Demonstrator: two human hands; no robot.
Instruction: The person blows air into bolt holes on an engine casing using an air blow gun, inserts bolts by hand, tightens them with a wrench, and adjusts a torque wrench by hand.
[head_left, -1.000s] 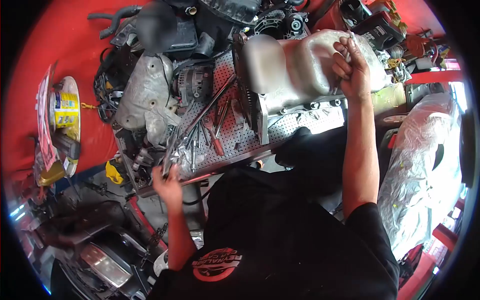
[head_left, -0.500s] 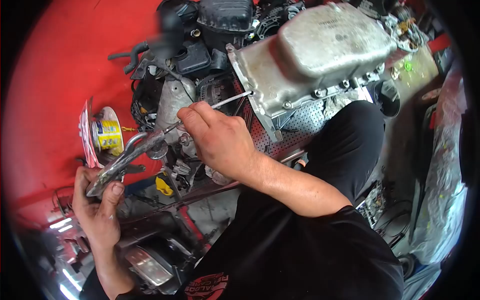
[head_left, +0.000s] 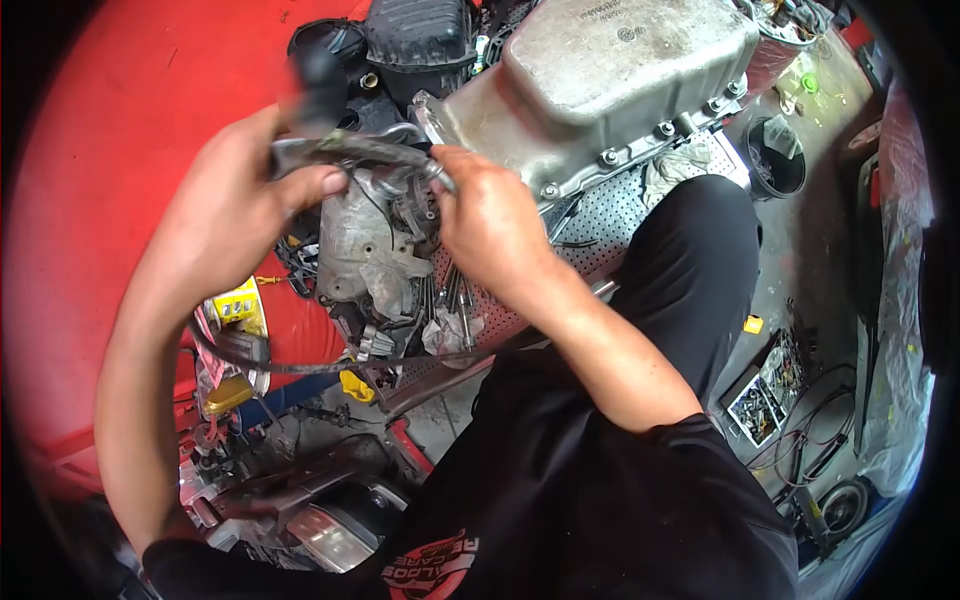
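My left hand (head_left: 235,185) is closed around the left end of a worn metal tool (head_left: 370,152) with a curved lever on it. At the tool's other end, my right hand (head_left: 490,215) has its fingers wrapped round a small metal fitting (head_left: 437,178). A dark hose (head_left: 300,368) loops below my left hand and runs toward my body. Right of my hands lies a large metal oil pan (head_left: 630,70) bolted along its edge. Beneath the tool, a grey metal cover (head_left: 350,245) rests among other parts.
A perforated metal bench (head_left: 610,225) holds the parts, with crumpled plastic and loose tools. My knee (head_left: 695,260) is beside it. A black bucket (head_left: 775,165) and a tray of small parts (head_left: 757,410) are on the floor at right.
The tool has risen and turned nearly level, with my left hand higher and farther right. My right hand has moved right, and the thin rod's tip no longer shows at the pan's edge.
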